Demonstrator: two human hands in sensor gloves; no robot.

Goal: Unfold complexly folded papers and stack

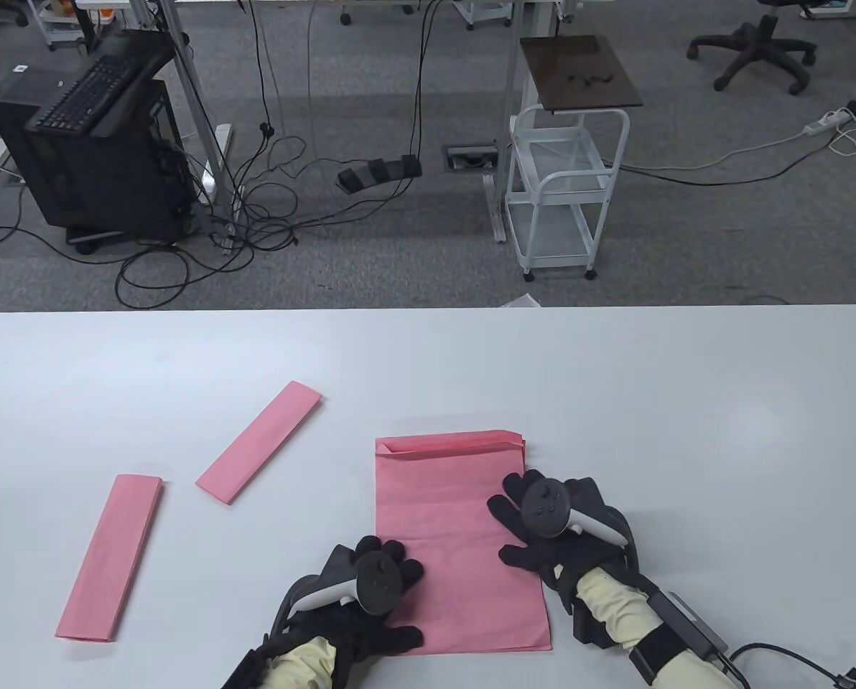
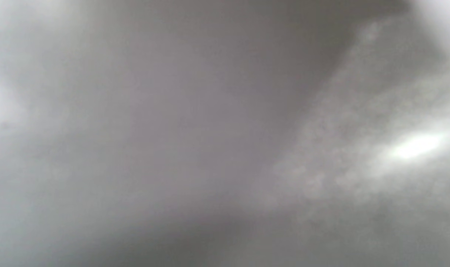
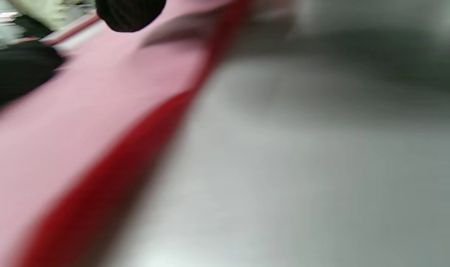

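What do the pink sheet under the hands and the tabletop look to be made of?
Pink sheet: thin matte paper, likely; faint creases, and a thin layered flap at its far edge.
Table: smooth white top, laminate or coated board perhaps; soft sheen, rounded corners. Exact material unclear.

We see a smooth white bench (image 1: 615, 373) with a faint sheen, carrying matt pink paper: one opened sheet (image 1: 457, 517) and two folded strips (image 1: 259, 441) (image 1: 110, 556). Our hands (image 1: 370, 596) (image 1: 557, 531) wear black cloth gloves, and the floor (image 1: 399, 258) is rough grey carpet.
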